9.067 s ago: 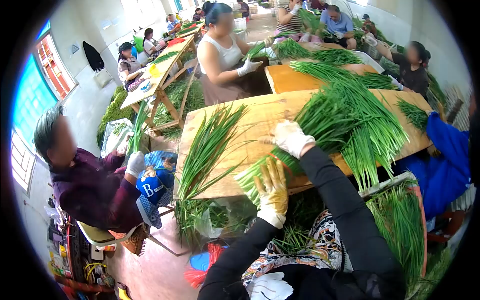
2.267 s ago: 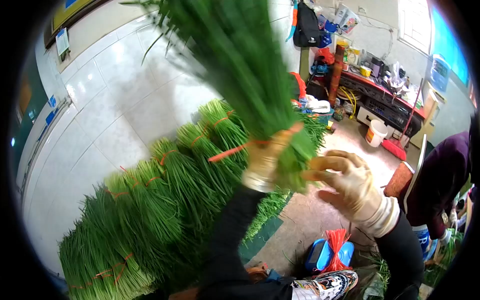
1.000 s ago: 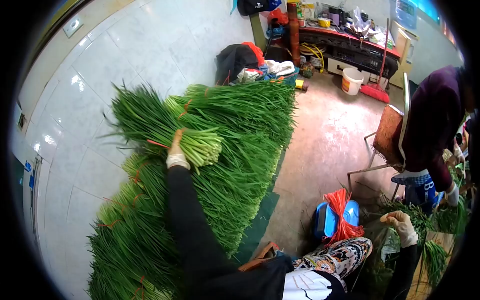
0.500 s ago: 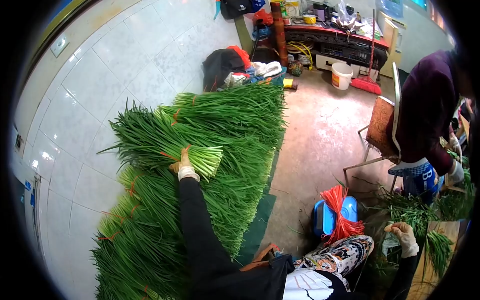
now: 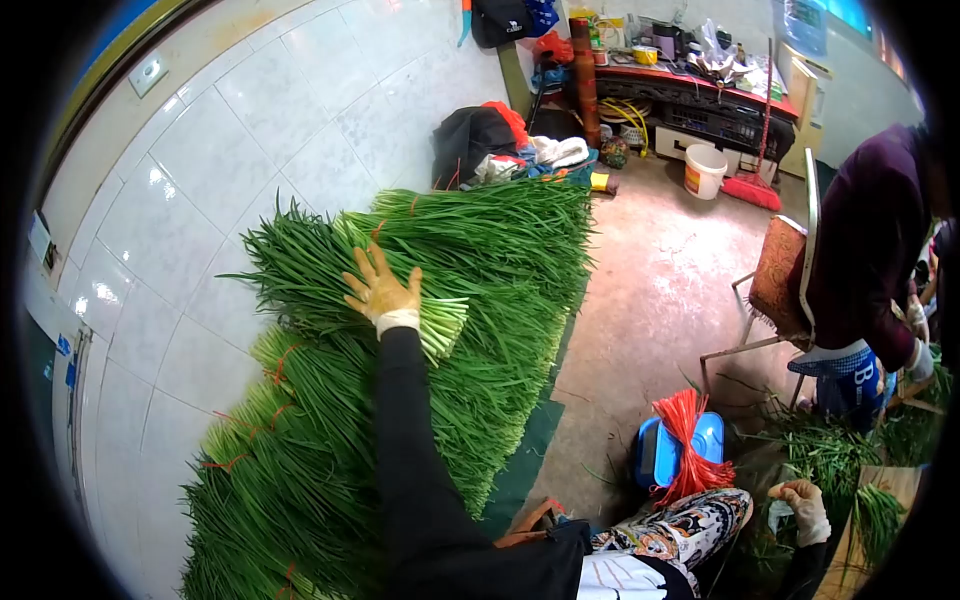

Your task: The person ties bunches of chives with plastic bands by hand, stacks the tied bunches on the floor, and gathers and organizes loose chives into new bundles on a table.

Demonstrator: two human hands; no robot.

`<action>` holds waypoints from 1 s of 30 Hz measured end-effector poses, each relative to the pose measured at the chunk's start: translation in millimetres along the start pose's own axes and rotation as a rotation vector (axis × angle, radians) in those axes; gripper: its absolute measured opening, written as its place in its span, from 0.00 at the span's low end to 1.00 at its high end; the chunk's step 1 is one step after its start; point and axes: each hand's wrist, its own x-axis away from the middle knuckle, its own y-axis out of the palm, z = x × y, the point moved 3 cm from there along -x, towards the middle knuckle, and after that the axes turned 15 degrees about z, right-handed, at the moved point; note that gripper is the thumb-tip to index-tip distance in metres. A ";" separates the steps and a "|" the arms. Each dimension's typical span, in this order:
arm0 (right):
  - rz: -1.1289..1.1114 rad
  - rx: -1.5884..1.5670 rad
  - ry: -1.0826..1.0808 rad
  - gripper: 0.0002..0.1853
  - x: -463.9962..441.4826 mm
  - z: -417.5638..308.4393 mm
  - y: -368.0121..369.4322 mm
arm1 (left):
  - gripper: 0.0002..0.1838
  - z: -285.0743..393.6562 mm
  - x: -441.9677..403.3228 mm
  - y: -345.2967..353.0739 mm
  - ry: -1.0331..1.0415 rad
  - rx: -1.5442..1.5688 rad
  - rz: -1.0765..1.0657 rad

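Note:
My left hand (image 5: 384,289), in a tan glove, lies with fingers spread on a tied bundle of garlic chives (image 5: 444,322). The pale cut stems point right and the dark green leaves fan out left. This bundle rests on top of a broad pile of garlic chives (image 5: 480,400), several bunches of which are bound with red string. At the lower right, my right hand (image 5: 803,512), also gloved, has its fingers curled together beside a small pale, translucent piece. What it pinches, if anything, I cannot make out.
A blue container (image 5: 655,452) with red strings (image 5: 687,445) draped over it stands near my knee. Loose chives (image 5: 825,445) lie by a wooden board (image 5: 850,555). To the right a co-worker (image 5: 865,240) bends forward near a chair (image 5: 780,270). A white bucket (image 5: 705,172) stands farther back.
My left hand has let go of the chive bundle and spread its fingers over it. The right hand stays curled. The whole view has shifted slightly.

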 end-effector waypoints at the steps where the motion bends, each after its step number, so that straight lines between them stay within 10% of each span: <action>1: -0.014 0.005 0.008 0.07 -0.6 -0.3 3.8 | 0.44 -2.0 -10.9 2.7 -0.007 -0.048 -0.036; 24: 0.194 0.044 0.111 0.07 35.1 -14.6 -6.1 | 0.43 -40.7 -40.9 27.4 -0.242 -0.213 -0.219; 30: 0.278 -0.075 0.095 0.06 82.4 36.6 -43.7 | 0.41 29.1 -31.0 11.3 0.070 -0.065 -0.012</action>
